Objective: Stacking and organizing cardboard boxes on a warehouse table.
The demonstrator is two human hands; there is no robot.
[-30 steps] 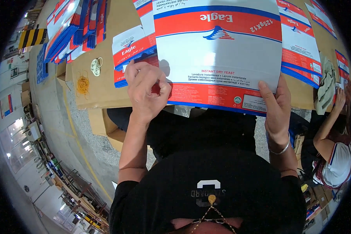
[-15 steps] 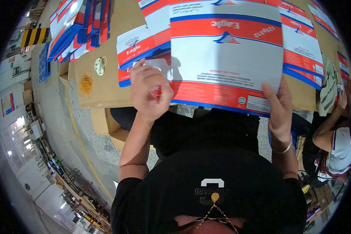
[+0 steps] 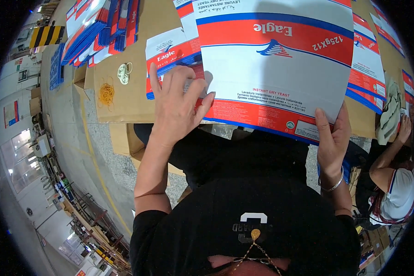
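Note:
A flat, unfolded-looking carton [image 3: 276, 69], printed white, red and blue, is held tilted up above the table edge. My right hand [image 3: 334, 138] grips its lower right corner, thumb on the front face and fingers behind. At the carton's left edge, my left hand [image 3: 177, 101] has its fingers bent and spread, with the thumb near the edge; nothing shows in its grasp. Beneath and behind lie more cartons of the same print, a pile [image 3: 172, 50] to the left and another pile [image 3: 365, 64] to the right. The held carton hides part of both.
Stacked cartons [image 3: 89, 32] lean at the table's far left. Nearer are white bands [image 3: 123, 73] and a heap of orange rubber bands [image 3: 106, 94] on the brown tabletop [image 3: 129, 103]. A grey-green cloth [image 3: 388, 110] hangs at right, beside another person's hand [image 3: 405, 128].
My left hand has gone from a closed, curled shape to spread fingers at the carton's left edge. The carton now looks larger and closer, and its right side sits slightly lower.

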